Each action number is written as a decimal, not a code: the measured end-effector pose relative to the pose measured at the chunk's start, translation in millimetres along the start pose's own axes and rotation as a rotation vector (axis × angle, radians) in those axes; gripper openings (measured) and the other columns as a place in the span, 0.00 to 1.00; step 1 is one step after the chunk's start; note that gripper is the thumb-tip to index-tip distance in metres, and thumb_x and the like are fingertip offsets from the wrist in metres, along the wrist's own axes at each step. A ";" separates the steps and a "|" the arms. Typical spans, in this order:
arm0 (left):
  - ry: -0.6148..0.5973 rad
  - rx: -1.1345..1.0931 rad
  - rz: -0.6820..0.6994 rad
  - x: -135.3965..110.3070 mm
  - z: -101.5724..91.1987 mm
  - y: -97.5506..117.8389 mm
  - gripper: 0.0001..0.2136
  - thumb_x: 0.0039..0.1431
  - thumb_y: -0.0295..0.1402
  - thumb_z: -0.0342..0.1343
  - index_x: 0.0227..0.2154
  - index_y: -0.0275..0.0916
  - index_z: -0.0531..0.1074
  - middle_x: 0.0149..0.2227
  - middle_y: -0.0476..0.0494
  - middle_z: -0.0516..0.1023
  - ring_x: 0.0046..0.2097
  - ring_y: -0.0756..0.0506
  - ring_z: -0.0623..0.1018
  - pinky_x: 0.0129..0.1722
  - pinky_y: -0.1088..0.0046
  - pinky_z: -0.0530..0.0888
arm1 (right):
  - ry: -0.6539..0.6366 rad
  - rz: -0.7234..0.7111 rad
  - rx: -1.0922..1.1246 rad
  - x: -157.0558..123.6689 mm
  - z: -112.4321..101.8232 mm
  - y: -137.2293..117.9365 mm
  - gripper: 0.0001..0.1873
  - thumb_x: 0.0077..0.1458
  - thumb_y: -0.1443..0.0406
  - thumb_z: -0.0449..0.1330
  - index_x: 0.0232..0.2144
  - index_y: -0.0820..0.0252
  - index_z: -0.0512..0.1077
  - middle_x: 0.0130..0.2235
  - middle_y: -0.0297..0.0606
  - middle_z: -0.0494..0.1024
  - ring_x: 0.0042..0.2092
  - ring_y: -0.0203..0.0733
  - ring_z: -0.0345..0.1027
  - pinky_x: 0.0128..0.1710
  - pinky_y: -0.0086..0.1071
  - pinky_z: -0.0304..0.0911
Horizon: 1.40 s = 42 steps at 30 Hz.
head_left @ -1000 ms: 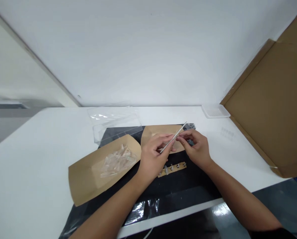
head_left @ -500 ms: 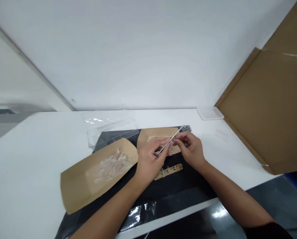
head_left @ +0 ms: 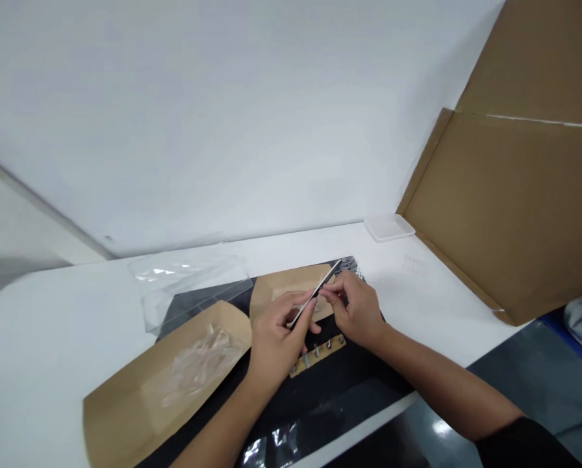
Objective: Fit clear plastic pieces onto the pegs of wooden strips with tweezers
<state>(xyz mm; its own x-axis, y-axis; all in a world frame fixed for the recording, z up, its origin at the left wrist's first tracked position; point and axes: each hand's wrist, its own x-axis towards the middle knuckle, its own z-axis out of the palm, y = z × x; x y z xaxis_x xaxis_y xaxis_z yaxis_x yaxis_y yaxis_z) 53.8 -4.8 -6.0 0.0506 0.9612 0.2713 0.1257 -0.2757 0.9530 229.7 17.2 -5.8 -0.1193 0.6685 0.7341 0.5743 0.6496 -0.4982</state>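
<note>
Thin straight strip [head_left: 325, 281], pale edge, dark face, tilted upward

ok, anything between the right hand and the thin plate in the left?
Nothing visible. The right hand's fingertips are right at the edge of the thin plate in the left hand; contact can't be made out. The paper tray sits behind them, not between.

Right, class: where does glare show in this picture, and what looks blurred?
In the head view, white glare marks the black sheet near its front edge, and a bright reflection sits on the floor; also in the head view, clear plastic pieces in the nearer cardboard tray look soft, outlines merging.
</note>
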 end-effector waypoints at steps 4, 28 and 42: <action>0.003 0.037 -0.001 -0.1 -1.5 2.6 0.15 0.64 0.44 0.63 0.45 0.38 0.82 0.48 0.38 0.83 0.22 0.50 0.81 0.11 0.78 0.74 | -0.004 -0.039 -0.076 -1.7 1.9 -1.7 0.07 0.72 0.62 0.58 0.38 0.55 0.70 0.34 0.37 0.78 0.35 0.42 0.74 0.34 0.33 0.65; -0.019 0.020 0.110 -1.0 -4.1 5.1 0.12 0.69 0.37 0.60 0.49 0.38 0.82 0.40 0.41 0.85 0.16 0.57 0.73 0.11 0.83 0.67 | 0.056 -0.260 -0.108 7.0 6.1 6.4 0.08 0.69 0.71 0.58 0.38 0.53 0.66 0.33 0.35 0.76 0.35 0.44 0.71 0.37 0.38 0.65; 0.009 0.058 0.107 -1.8 -4.8 0.7 0.12 0.70 0.37 0.59 0.49 0.39 0.81 0.25 0.50 0.80 0.16 0.55 0.73 0.13 0.82 0.67 | -0.041 -0.241 -0.173 10.3 7.5 6.0 0.09 0.71 0.69 0.56 0.35 0.53 0.63 0.31 0.33 0.76 0.33 0.42 0.72 0.40 0.40 0.62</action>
<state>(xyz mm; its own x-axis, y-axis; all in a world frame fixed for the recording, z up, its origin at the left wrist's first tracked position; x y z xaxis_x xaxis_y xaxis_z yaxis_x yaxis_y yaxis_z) 49.0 -6.6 -5.2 0.0575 0.9262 0.3725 0.1776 -0.3767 0.9092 225.9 30.7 -4.7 -0.2998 0.5189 0.8005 0.6544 0.7224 -0.2232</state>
